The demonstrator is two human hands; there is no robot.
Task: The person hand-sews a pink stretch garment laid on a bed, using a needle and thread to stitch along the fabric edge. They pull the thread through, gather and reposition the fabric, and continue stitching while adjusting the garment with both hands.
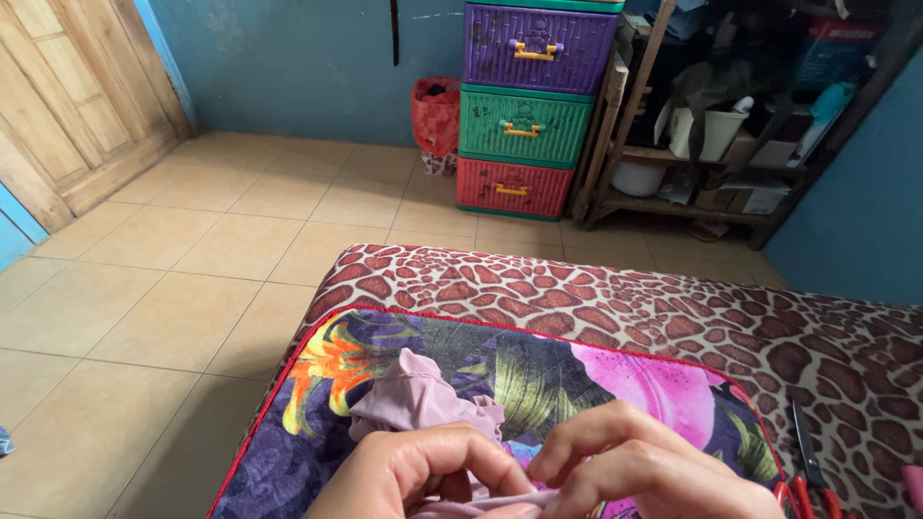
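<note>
Pinching a mauve cloth (423, 399) at the bottom centre of the frame, the left hand (409, 476) and right hand (639, 461) both curl closed on its stretched edge, apparently mid-stitching or folding; continuing likely calls for steady tension. Red-handled scissors (808, 471) lie lower right.

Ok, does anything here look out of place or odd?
Nothing stands out. The left hand and right hand pinch a crumpled mauve cloth over the floral cushion; red-handled scissors lie closed beside it on the animal-print cover.
</note>
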